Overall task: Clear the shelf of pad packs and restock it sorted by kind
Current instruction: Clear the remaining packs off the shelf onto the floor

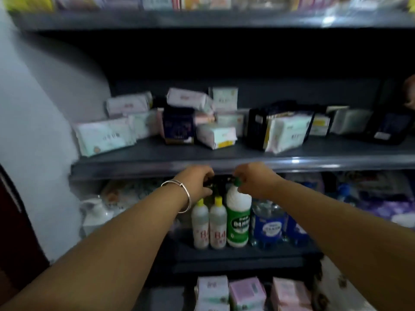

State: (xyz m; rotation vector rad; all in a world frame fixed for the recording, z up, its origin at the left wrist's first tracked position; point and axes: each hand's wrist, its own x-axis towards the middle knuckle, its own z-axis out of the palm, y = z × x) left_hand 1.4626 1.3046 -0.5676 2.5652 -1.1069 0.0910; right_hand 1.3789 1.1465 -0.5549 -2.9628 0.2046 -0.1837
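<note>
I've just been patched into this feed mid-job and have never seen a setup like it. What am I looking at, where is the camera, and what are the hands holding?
There is no machine here: one wide camera worn on a person's head looks forward and down at their own bare arms. The left hand, with a silver bangle on its wrist, and the right hand meet just under the front edge of the middle shelf, fingers curled around a small dark thing that is too blurred to name. On that shelf lie jumbled pad packs, pale and dark mixed, unsorted. Below stand cleaning bottles; more pad packs sit on the lowest level.
</note>
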